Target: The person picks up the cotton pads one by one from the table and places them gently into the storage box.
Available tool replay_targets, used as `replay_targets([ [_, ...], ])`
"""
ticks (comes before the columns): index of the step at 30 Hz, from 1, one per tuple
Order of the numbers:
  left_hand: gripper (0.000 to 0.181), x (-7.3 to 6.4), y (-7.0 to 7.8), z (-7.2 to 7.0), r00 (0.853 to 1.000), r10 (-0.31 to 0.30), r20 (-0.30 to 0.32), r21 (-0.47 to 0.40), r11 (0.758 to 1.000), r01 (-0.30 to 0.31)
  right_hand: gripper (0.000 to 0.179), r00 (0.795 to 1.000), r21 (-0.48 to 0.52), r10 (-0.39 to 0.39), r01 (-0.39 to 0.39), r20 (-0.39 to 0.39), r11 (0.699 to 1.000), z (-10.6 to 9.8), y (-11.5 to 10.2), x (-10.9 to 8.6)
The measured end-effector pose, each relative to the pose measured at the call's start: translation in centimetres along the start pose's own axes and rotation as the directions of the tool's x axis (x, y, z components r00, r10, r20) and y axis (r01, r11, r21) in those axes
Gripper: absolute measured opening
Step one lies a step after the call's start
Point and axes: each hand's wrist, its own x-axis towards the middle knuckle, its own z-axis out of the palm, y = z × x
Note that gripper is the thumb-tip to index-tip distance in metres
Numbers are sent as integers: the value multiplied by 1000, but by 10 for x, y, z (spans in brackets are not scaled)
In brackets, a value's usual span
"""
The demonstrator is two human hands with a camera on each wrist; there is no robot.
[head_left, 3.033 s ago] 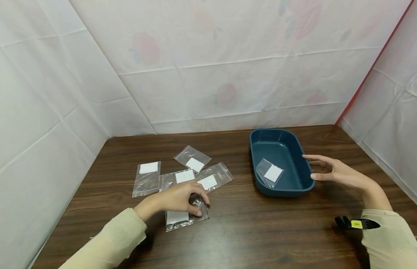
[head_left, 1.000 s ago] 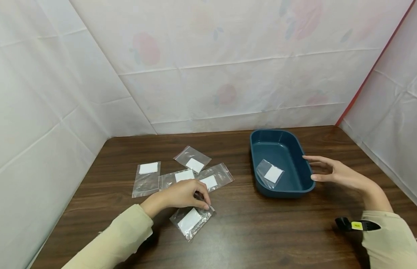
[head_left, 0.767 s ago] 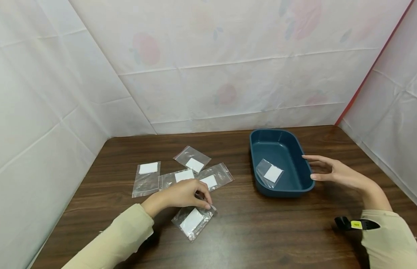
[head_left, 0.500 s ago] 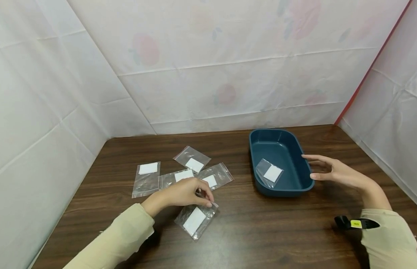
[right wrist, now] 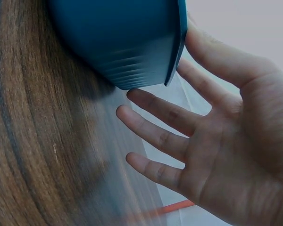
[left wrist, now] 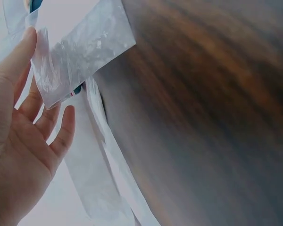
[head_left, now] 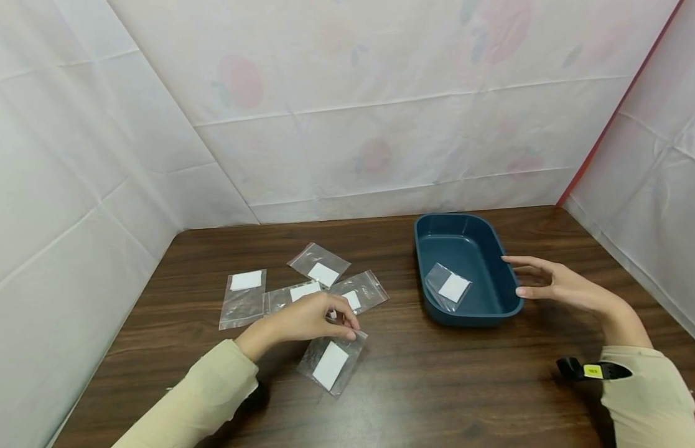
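Observation:
My left hand (head_left: 310, 320) pinches the edge of a clear zip-lock bag (head_left: 338, 364) between thumb and fingers. A white card shows inside this bag, which hangs from the fingertips in the left wrist view. Around the hand lie more such bags: one at the far left (head_left: 242, 305), one at the back (head_left: 319, 264), one to the right (head_left: 369, 289), and one partly covered by the hand (head_left: 277, 300). My right hand (head_left: 568, 287), fingers spread and mostly straight, touches the right rim of a blue plastic bin (head_left: 465, 249). One bagged card (head_left: 449, 287) lies inside the bin.
Everything stands on a dark wood-grain table (head_left: 425, 386). White patterned sheeting (head_left: 347, 124) rises behind it and at both sides. A black strap with a yellow label (head_left: 593, 371) is at the right wrist.
My left hand has drawn one bag away from the group, then moved slightly right and away from me with it. The bag has turned more upright in view. My right hand stays at the bin.

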Motion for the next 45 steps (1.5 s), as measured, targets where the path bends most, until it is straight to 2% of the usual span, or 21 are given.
replay_targets([
  [11,10,3,6,-2,999,14,-43,-32,999,-15,66,1000,0,5,-5,-5,1000,0,-2,-2],
  [22,10,8,10,-3,993,54,-109,45,998,-49,66,1000,0,0,0,-2,1000,1,0,-2],
  [31,13,16,19,-8,989,78,-127,18,997,-76,66,1000,-8,-3,3,-3,1000,1,-1,-2],
  [39,11,27,30,-12,987,66,-147,16,998,-64,66,1000,-4,2,-2,1,1000,0,-1,-2],
  [45,13,35,36,-16,982,89,-166,17,996,-88,67,1000,1,12,-12,5,1000,-1,-2,-1],
])
